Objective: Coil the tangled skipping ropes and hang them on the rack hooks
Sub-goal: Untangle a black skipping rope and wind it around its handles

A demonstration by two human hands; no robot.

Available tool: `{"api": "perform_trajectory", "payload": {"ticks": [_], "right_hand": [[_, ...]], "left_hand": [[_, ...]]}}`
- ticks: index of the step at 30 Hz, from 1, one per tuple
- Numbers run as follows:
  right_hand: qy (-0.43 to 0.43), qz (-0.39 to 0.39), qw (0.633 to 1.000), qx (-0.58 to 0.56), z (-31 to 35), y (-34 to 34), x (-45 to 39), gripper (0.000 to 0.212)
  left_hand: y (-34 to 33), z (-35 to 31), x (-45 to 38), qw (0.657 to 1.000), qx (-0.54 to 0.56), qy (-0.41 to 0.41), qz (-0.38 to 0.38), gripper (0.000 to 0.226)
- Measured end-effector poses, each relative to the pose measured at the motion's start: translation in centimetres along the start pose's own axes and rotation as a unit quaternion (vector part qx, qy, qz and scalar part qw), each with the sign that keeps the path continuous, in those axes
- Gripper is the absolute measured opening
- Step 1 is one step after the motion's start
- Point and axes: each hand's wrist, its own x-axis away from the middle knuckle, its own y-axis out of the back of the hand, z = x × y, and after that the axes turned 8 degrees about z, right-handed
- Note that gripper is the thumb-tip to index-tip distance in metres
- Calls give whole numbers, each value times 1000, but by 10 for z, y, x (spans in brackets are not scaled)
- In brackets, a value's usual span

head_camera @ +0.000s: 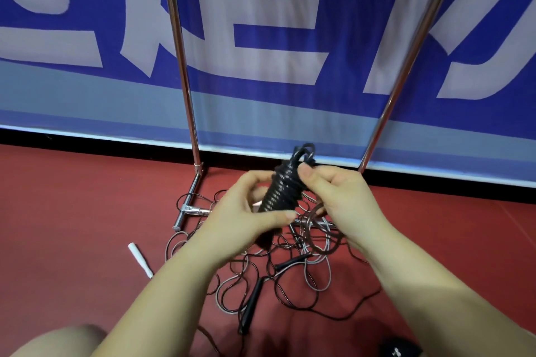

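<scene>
I hold a tightly wound black skipping rope bundle [282, 188] upright between both hands, above the floor. My left hand [246, 211] grips its lower part, thumb across the coils. Near the bundle's top my right hand [336, 194] pinches it, where short loops stick out. Below lies a tangle of black and grey ropes [290, 269] with black handles [251, 304] and a white handle [140, 259]. The metal rack has two shiny uprights [181, 61] and a foot bar [188, 203]; its hooks are out of view.
A blue and white banner [275, 38] hangs right behind the rack. The floor [72, 211] is red. My knee [58, 342] shows at bottom left and a dark shoe [397, 349] at the bottom right edge.
</scene>
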Motion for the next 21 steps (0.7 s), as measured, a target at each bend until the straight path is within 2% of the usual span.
{"api": "perform_trajectory", "payload": {"ticks": [2,4,7,11,14,17,19,21], "right_hand": [[3,39,999,-15,-1,-1,1,40],[-7,60,997,-48,-2,-2,2,35],[-4,88,993,-81,-4,-5,2,26],[12,112,992,-52,-4,-10,3,30],[4,165,985,-43,-4,-5,1,20],[-60,197,978,20,-11,6,-2,19],[-89,216,969,74,-15,10,-2,22],[-97,231,962,105,-16,12,-1,25]], "left_hand": [[0,-1,1,992,96,49,69,58],[1,-2,2,982,159,64,77,67],[-2,-2,1,983,146,40,99,79],[-9,-3,-3,993,112,4,28,62],[-7,-4,-7,987,158,7,-9,46],[5,-7,-12,970,223,19,-93,21],[15,-9,-15,961,241,28,-132,21],[21,-5,-16,966,206,34,-151,20]]}}
